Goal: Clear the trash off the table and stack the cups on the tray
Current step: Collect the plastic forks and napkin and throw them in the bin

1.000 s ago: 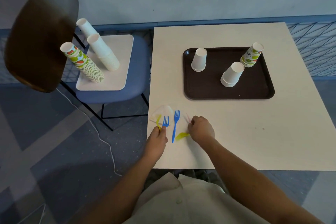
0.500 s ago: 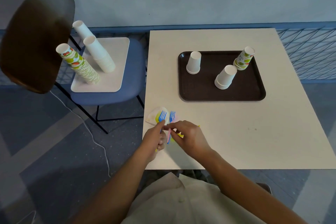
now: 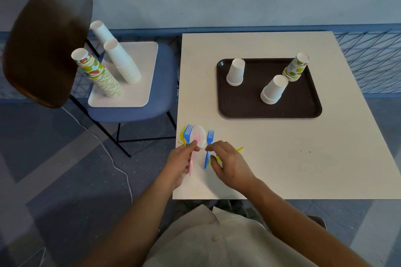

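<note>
Where the tray [image 3: 245, 106] sits on the worktop [image 3: 282, 158], it carries three upturned cup stacks [image 3: 273, 89], one printed. Near the front-left corner, the left hand [image 3: 181, 163] is closed on a bundle of cutlery [image 3: 188, 135]. The right hand [image 3: 230, 163] hovers half-open, fingers curled beside a blue fork [image 3: 208, 147] lying on the worktop.

upturned cups [image 3: 273, 89] on tray [image 3: 249, 110] (three stacks)
</note>
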